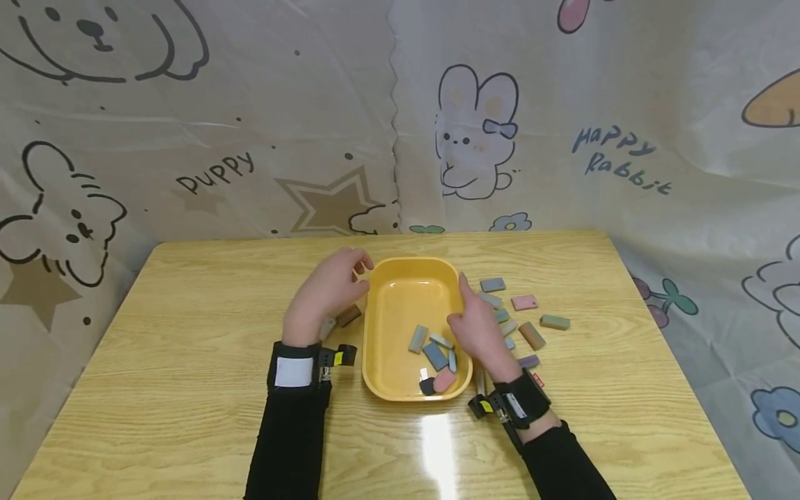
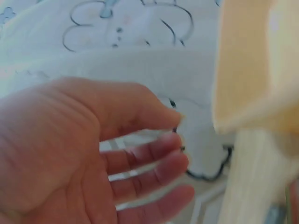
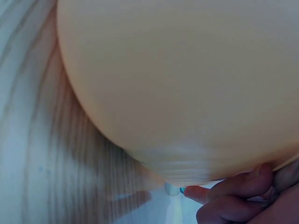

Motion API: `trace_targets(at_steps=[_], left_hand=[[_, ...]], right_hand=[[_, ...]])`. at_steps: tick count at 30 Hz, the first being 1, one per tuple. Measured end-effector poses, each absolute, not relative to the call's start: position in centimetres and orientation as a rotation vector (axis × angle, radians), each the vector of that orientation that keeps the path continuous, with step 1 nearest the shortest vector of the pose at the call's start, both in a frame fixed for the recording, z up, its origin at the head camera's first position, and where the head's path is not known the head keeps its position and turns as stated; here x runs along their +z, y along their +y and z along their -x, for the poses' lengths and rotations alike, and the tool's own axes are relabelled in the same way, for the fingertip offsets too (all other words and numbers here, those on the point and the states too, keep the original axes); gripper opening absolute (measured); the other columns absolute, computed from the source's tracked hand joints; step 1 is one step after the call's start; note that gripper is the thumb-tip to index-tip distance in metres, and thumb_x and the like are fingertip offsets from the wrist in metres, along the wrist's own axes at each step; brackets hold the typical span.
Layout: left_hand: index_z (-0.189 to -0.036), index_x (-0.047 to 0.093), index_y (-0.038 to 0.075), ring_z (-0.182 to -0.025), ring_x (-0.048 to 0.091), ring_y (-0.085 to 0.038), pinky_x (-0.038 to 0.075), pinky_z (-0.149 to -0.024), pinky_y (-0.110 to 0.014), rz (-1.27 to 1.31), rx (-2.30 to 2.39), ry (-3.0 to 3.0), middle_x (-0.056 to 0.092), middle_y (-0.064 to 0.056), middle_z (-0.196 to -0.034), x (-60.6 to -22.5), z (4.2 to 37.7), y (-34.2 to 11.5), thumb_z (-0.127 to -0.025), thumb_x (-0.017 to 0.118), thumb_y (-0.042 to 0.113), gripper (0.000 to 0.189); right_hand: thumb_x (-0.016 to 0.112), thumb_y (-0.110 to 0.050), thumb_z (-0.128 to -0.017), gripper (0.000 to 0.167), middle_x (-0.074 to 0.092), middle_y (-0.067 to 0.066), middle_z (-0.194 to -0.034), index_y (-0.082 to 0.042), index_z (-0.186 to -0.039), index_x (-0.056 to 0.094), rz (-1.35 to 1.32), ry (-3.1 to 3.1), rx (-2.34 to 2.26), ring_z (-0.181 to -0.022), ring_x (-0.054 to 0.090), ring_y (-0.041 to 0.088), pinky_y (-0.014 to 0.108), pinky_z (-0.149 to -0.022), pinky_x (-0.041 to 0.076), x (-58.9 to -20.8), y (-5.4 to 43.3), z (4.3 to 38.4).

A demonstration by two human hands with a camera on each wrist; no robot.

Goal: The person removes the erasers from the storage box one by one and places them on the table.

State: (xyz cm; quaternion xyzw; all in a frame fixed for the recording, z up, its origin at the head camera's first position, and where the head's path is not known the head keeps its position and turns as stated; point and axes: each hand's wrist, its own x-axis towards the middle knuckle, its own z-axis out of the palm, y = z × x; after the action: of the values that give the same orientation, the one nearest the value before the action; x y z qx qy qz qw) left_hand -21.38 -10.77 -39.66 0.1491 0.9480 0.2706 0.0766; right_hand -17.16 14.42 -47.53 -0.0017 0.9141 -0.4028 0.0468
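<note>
A yellow plastic tray (image 1: 394,316) with rounded corners is at the middle of the table, between both hands. My right hand (image 1: 478,326) grips its right rim, the thumb over the edge and other fingers curled against the outside wall. My left hand (image 1: 328,288) is beside the left rim, its fingers loosely bent and holding nothing; the left wrist view shows a gap between thumb and fingers. Inside the tray, toward its near right corner, lie several small blocks, among them a blue block (image 1: 435,356), a grey-green block (image 1: 418,339) and a pink piece (image 1: 444,380).
Several coloured blocks lie scattered right of the tray, including a pink block (image 1: 524,303), a green block (image 1: 555,322) and a brown block (image 1: 532,336). A darker brown block (image 1: 348,316) lies by the left wrist. A patterned cloth (image 1: 350,104) hangs behind the wooden table (image 1: 187,389).
</note>
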Motion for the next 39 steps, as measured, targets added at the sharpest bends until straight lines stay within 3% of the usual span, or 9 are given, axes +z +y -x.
trace_targets(at_steps=[6, 12, 19, 22, 29, 33, 36, 39], left_hand=[[-0.116, 0.061, 0.006, -0.097, 0.053, -0.024, 0.047, -0.081, -0.038, -0.654, 0.755, 2.755, 0.058, -0.012, -0.111, -40.1, 21.9, -6.6, -0.086, 0.064, 0.008, 0.030], [-0.116, 0.063, 0.015, -0.098, 0.049, -0.024, 0.043, -0.077, -0.035, -0.615, 0.580, 2.578, 0.054, -0.009, -0.115, -42.5, 21.5, -3.6, -0.083, 0.071, 0.013, 0.034], [-0.094, 0.066, 0.012, -0.070, 0.053, -0.020, 0.041, -0.057, -0.028, -0.533, 0.510, 2.423, 0.059, -0.003, -0.085, -44.0, 20.3, -1.5, -0.077, 0.070, 0.001, 0.021], [-0.087, 0.064, 0.011, -0.065, 0.052, -0.017, 0.040, -0.055, -0.027, -0.537, 0.515, 2.412, 0.058, -0.001, -0.077, -44.4, 20.2, -1.2, -0.077, 0.069, -0.002, 0.016], [-0.078, 0.062, 0.013, -0.064, 0.052, -0.016, 0.040, -0.054, -0.027, -0.547, 0.519, 2.433, 0.057, 0.000, -0.075, -44.0, 19.9, -1.4, -0.076, 0.071, 0.002, 0.015], [-0.085, 0.065, 0.010, -0.070, 0.052, -0.018, 0.041, -0.056, -0.027, -0.596, 0.537, 2.517, 0.055, -0.002, -0.087, -42.4, 19.4, -2.6, -0.076, 0.068, 0.003, 0.012], [-0.094, 0.064, 0.008, -0.077, 0.051, -0.020, 0.043, -0.060, -0.029, -0.585, 0.554, 2.602, 0.051, -0.004, -0.096, -40.3, 18.9, -4.2, -0.078, 0.068, 0.004, 0.017], [-0.096, 0.061, 0.008, -0.082, 0.050, -0.022, 0.043, -0.064, -0.031, -0.543, 0.561, 2.682, 0.049, -0.005, -0.098, -38.6, 18.5, -6.1, -0.077, 0.069, 0.004, 0.021]], right_hand=[[0.053, -0.003, -0.086, 0.079, 0.057, 0.013, -0.076, -0.006, -0.155, 0.016, -0.003, 2.785, -1.232, -0.041, 0.043, 0.016, 0.031, -0.045, 0.043, -47.6, 14.5, 17.2], [0.055, -0.003, -0.086, 0.079, 0.049, 0.009, -0.062, -0.005, -0.155, 0.016, 0.012, 2.786, -1.213, -0.040, 0.042, 0.016, 0.030, -0.043, 0.040, -47.7, 14.5, 17.2], [0.056, -0.003, -0.085, 0.079, 0.051, 0.010, -0.066, -0.004, -0.154, 0.018, 0.022, 2.810, -1.202, -0.040, 0.041, 0.015, 0.029, -0.043, 0.040, -47.7, 14.4, 17.3], [0.056, -0.003, -0.085, 0.079, 0.051, 0.009, -0.064, -0.004, -0.154, 0.018, 0.020, 2.819, -1.191, -0.039, 0.041, 0.015, 0.029, -0.042, 0.040, -47.8, 14.4, 17.3], [0.055, -0.004, -0.085, 0.078, 0.050, 0.008, -0.062, -0.004, -0.154, 0.018, 0.010, 2.822, -1.192, -0.040, 0.042, 0.015, 0.030, -0.043, 0.040, -48.0, 14.5, 17.2], [0.055, -0.005, -0.086, 0.079, 0.050, 0.009, -0.060, -0.005, -0.155, 0.016, 0.012, 2.809, -1.184, -0.041, 0.043, 0.016, 0.030, -0.043, 0.041, -48.2, 14.4, 17.2], [0.054, -0.005, -0.087, 0.079, 0.057, 0.013, -0.072, -0.005, -0.155, 0.015, 0.018, 2.808, -1.196, -0.042, 0.045, 0.016, 0.030, -0.044, 0.043, -48.0, 14.4, 17.2], [0.054, -0.005, -0.087, 0.079, 0.064, 0.021, -0.097, -0.006, -0.155, 0.014, 0.019, 2.808, -1.213, -0.043, 0.046, 0.017, 0.031, -0.046, 0.044, -47.8, 14.4, 17.2]])
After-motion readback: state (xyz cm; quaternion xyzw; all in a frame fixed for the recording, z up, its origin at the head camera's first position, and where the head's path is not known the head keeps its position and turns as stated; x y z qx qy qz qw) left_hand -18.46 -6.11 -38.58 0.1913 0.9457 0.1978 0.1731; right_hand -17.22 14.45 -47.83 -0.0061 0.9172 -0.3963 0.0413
